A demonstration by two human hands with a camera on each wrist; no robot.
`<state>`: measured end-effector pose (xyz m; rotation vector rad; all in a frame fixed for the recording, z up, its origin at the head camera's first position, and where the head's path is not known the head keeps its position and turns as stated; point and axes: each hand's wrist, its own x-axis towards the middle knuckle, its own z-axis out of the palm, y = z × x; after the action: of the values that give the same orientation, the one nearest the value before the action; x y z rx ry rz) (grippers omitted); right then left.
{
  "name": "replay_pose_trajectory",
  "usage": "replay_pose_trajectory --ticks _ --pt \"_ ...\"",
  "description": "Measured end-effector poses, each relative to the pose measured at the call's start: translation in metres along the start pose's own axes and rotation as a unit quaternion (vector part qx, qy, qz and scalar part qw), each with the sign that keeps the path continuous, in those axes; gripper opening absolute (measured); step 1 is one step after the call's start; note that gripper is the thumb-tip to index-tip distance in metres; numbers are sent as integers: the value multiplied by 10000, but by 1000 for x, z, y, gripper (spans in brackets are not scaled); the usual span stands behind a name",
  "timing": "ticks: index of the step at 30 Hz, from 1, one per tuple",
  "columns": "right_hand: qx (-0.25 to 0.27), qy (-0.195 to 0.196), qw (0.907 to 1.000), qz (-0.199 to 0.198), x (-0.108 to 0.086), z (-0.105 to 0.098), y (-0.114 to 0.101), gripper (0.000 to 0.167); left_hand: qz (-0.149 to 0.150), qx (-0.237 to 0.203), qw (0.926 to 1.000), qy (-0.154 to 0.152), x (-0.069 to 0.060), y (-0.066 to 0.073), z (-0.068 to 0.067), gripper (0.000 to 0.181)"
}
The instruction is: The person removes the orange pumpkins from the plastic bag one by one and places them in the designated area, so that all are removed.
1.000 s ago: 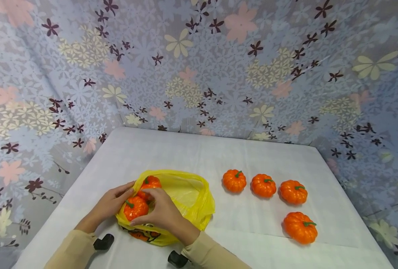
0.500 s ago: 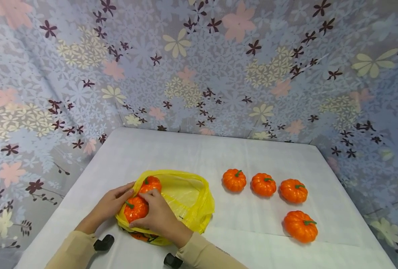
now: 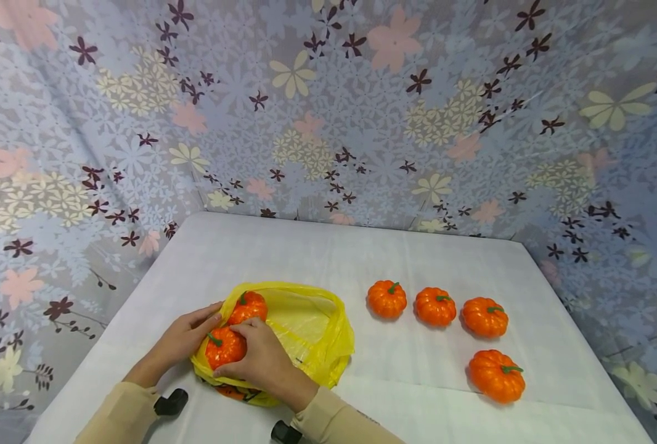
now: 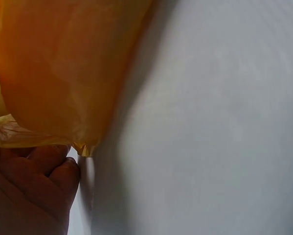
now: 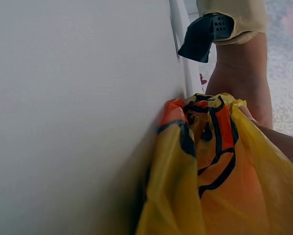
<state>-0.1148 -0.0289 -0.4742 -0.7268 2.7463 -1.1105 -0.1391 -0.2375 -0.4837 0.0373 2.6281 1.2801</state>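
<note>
Pumpkin [image 3: 225,346] at R grip [image 3: 270,357]: glossy, smooth, plastic-looking; same finish on pumpkins [image 3: 435,307] off to its rt. Bag [image 3: 336,345] at grip: thin, crinkly, shiny plastic. Worktop [image 3: 417,370] below: matt, smooth. Sleeve [image 3: 342,422] behind grip: matt cloth.

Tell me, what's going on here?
A person's right hand has an orange pumpkin in its grip at the mouth of a yellow bag, while the left hand touches the bag's edge. Another pumpkin sits beside it in the bag. Four more pumpkins lie on the white table to the right.
</note>
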Motion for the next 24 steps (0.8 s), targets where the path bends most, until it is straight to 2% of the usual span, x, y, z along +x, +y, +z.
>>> replay_pose_trajectory --ticks 6,14,20,24 --pt "60 -24 10000 64 -2 -4 0 76 -12 25 10000 -32 0 0 0 68" --pt "197 132 9997 75 -6 -17 -1 75 146 152 9998 75 1 0 0 67" --pt "181 211 9996 -29 -10 -29 -4 78 150 182 9997 60 0 1 1 66" --pt "464 293 9985 -66 -12 -38 -6 78 183 178 9997 29 0 2 0 64"
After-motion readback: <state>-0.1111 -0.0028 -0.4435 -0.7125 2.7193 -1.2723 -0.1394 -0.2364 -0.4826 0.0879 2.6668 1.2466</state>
